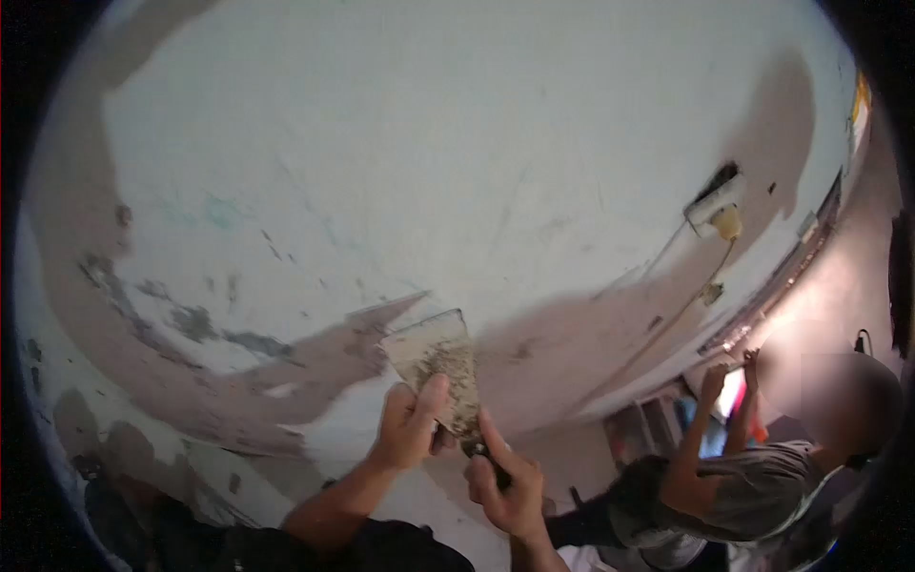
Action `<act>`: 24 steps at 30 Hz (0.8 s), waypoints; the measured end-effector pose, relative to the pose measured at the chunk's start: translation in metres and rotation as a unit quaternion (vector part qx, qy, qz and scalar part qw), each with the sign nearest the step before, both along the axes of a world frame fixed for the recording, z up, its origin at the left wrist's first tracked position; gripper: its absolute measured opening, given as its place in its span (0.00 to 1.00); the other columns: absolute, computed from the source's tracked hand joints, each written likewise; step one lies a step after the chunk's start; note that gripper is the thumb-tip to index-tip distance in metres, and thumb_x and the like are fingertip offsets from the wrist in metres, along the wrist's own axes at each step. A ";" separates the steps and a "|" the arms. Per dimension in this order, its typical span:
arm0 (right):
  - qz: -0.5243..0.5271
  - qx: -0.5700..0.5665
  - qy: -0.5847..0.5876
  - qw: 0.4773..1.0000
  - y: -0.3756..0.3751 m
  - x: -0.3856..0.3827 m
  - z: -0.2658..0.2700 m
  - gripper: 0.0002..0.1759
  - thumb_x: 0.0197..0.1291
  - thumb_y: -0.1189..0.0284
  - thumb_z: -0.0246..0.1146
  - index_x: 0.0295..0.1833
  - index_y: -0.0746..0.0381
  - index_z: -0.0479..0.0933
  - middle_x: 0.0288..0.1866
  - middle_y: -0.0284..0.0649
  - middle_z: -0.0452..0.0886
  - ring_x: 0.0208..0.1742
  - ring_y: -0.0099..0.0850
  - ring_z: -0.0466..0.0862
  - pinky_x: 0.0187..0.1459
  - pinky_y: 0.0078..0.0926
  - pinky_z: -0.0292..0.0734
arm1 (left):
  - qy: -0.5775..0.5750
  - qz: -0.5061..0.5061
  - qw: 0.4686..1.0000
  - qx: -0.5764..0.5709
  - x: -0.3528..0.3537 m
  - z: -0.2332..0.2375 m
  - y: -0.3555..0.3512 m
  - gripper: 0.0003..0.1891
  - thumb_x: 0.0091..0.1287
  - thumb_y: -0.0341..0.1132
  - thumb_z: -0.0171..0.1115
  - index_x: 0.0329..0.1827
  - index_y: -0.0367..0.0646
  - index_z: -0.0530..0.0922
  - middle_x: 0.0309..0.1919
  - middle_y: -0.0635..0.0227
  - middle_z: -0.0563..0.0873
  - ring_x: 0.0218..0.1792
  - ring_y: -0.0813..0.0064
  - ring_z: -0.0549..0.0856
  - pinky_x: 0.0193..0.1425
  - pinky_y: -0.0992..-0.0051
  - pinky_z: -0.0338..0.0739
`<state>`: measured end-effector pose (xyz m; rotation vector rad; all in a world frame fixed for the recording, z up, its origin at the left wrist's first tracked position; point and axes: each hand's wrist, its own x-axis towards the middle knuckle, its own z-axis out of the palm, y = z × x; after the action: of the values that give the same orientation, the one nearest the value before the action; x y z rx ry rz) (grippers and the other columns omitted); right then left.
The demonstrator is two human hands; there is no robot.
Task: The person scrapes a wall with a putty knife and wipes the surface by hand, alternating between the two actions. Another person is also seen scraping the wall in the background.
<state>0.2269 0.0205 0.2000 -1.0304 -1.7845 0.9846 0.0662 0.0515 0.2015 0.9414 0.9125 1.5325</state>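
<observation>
A wide putty knife (434, 362) with a dirty, residue-spotted blade points up toward the wall in front of me. My right hand (507, 484) is closed around its dark handle. My left hand (412, 424) pinches the lower left part of the blade, thumb on the near face and the other fingers mostly hidden behind it. Behind the blade spreads the pale wall (381, 162), scuffed and patchy, with my shadow over its lower part.
On the right of the wall an electrical box (715, 202) sticks out with a wire hanging from it. At the lower right another person (748, 491) in a grey shirt holds up a bright-screened device (729, 396). Boxes (653, 429) stand behind that person.
</observation>
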 end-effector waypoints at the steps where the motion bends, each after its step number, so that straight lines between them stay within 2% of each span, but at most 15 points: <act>1: 0.015 0.009 -0.001 1.000 -0.003 0.006 -0.003 0.30 0.66 0.80 0.58 0.74 0.62 0.66 0.23 0.31 0.77 0.23 0.16 0.74 0.28 0.19 0.73 | 0.013 -0.005 1.000 0.001 0.001 0.001 -0.002 0.25 0.77 0.51 0.49 0.31 0.38 0.80 0.18 0.69 0.81 0.13 0.83 0.75 0.14 0.81 0.65; 2: -0.004 -0.001 -0.025 1.000 -0.004 0.011 -0.010 0.30 0.64 0.81 0.58 0.73 0.63 0.67 0.23 0.31 0.77 0.22 0.17 0.74 0.28 0.18 0.73 | -0.007 -0.014 1.000 -0.018 0.002 -0.006 0.001 0.25 0.77 0.51 0.49 0.31 0.38 0.80 0.18 0.69 0.81 0.13 0.83 0.75 0.14 0.81 0.65; 4: -0.032 -0.019 -0.043 0.998 -0.010 0.023 -0.014 0.30 0.64 0.81 0.58 0.73 0.64 0.67 0.23 0.32 0.77 0.22 0.17 0.74 0.28 0.18 0.73 | 0.069 -0.160 0.984 0.040 -0.008 -0.027 0.007 0.25 0.78 0.50 0.46 0.35 0.38 0.79 0.20 0.69 0.82 0.14 0.84 0.75 0.17 0.82 0.66; 6: -0.078 -0.024 -0.021 0.996 -0.011 0.025 -0.022 0.29 0.64 0.83 0.56 0.72 0.67 0.67 0.24 0.32 0.78 0.22 0.17 0.74 0.27 0.18 0.72 | 0.063 -0.162 0.984 0.027 -0.013 -0.039 0.001 0.24 0.79 0.50 0.45 0.37 0.37 0.79 0.21 0.69 0.81 0.16 0.85 0.75 0.18 0.82 0.67; 7: -0.065 -0.020 -0.002 0.998 -0.010 0.027 -0.028 0.29 0.64 0.83 0.56 0.72 0.67 0.67 0.24 0.32 0.78 0.22 0.17 0.74 0.27 0.18 0.72 | 0.057 -0.173 0.983 0.039 -0.016 -0.039 0.003 0.24 0.79 0.50 0.44 0.39 0.37 0.79 0.21 0.70 0.81 0.17 0.85 0.75 0.19 0.82 0.67; 9: -0.091 -0.049 0.061 0.993 -0.003 0.029 -0.034 0.28 0.66 0.83 0.53 0.73 0.67 0.65 0.24 0.32 0.77 0.22 0.17 0.73 0.25 0.18 0.71 | 0.039 -0.171 0.984 0.029 -0.023 -0.034 0.002 0.23 0.80 0.49 0.43 0.37 0.38 0.77 0.23 0.70 0.81 0.18 0.86 0.75 0.20 0.83 0.67; 12: -0.064 -0.072 0.109 0.989 0.021 0.023 -0.026 0.28 0.67 0.82 0.53 0.73 0.67 0.64 0.24 0.31 0.76 0.22 0.17 0.72 0.24 0.17 0.69 | 0.069 -0.154 0.985 0.044 -0.026 -0.016 0.014 0.24 0.80 0.49 0.42 0.36 0.38 0.76 0.22 0.70 0.80 0.18 0.86 0.75 0.21 0.83 0.68; 13: -0.070 -0.068 0.109 0.989 0.024 0.022 -0.022 0.28 0.67 0.82 0.53 0.73 0.67 0.64 0.24 0.31 0.76 0.22 0.17 0.72 0.24 0.17 0.69 | 0.064 -0.149 0.985 0.051 -0.024 -0.014 0.021 0.24 0.80 0.49 0.42 0.36 0.38 0.76 0.21 0.71 0.79 0.18 0.85 0.75 0.21 0.83 0.68; 15: -0.035 0.023 0.044 0.998 0.033 0.011 -0.010 0.28 0.68 0.81 0.53 0.73 0.68 0.64 0.24 0.30 0.75 0.21 0.16 0.70 0.23 0.16 0.67 | 0.059 -0.143 0.986 0.054 -0.013 -0.013 0.025 0.24 0.80 0.49 0.42 0.36 0.38 0.76 0.21 0.72 0.78 0.17 0.85 0.74 0.22 0.82 0.69; 16: -0.060 0.060 0.023 0.996 0.030 0.012 -0.007 0.28 0.68 0.81 0.53 0.74 0.68 0.63 0.23 0.29 0.74 0.21 0.16 0.69 0.23 0.15 0.66 | 0.059 -0.147 0.986 0.057 -0.010 -0.009 0.028 0.24 0.80 0.49 0.42 0.35 0.38 0.75 0.20 0.72 0.77 0.18 0.85 0.74 0.22 0.82 0.68; 17: -0.039 0.060 0.032 0.997 0.024 0.014 -0.007 0.28 0.68 0.81 0.53 0.74 0.68 0.63 0.23 0.29 0.74 0.21 0.16 0.69 0.23 0.15 0.66 | 0.060 -0.148 0.986 0.053 -0.008 -0.008 0.027 0.24 0.80 0.49 0.42 0.34 0.38 0.75 0.20 0.73 0.76 0.18 0.84 0.73 0.22 0.81 0.68; 19: -0.085 -0.062 0.127 0.986 0.014 0.025 -0.010 0.28 0.68 0.80 0.53 0.74 0.67 0.64 0.22 0.29 0.73 0.21 0.16 0.69 0.24 0.17 0.68 | 0.052 -0.164 0.983 0.071 -0.013 -0.007 0.017 0.23 0.80 0.48 0.44 0.35 0.39 0.75 0.20 0.72 0.75 0.19 0.84 0.73 0.22 0.80 0.66; 21: -0.111 -0.028 0.085 0.990 0.017 0.034 -0.008 0.28 0.67 0.80 0.54 0.73 0.65 0.65 0.21 0.29 0.73 0.21 0.17 0.70 0.24 0.17 0.69 | 0.076 -0.159 0.983 0.046 -0.011 -0.015 0.011 0.20 0.79 0.46 0.46 0.38 0.38 0.77 0.21 0.71 0.76 0.19 0.84 0.73 0.22 0.80 0.66; 23: -0.109 -0.009 0.011 0.994 0.030 0.030 -0.003 0.28 0.67 0.81 0.55 0.73 0.64 0.66 0.20 0.30 0.74 0.21 0.16 0.70 0.25 0.18 0.69 | 0.051 -0.148 0.987 0.034 -0.024 -0.039 0.003 0.19 0.79 0.44 0.47 0.42 0.36 0.77 0.21 0.70 0.78 0.19 0.84 0.74 0.22 0.81 0.67; 24: -0.064 0.040 0.037 0.996 0.042 0.024 -0.007 0.28 0.66 0.81 0.55 0.72 0.62 0.68 0.20 0.31 0.75 0.21 0.16 0.72 0.26 0.18 0.70 | 0.048 -0.140 0.987 0.058 -0.033 -0.045 -0.003 0.19 0.80 0.43 0.46 0.42 0.36 0.78 0.22 0.69 0.79 0.19 0.84 0.74 0.22 0.81 0.68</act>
<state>0.2512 0.0627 0.1932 -1.0317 -1.6632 0.8554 0.0328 0.0489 0.1561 1.1839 0.7275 1.3196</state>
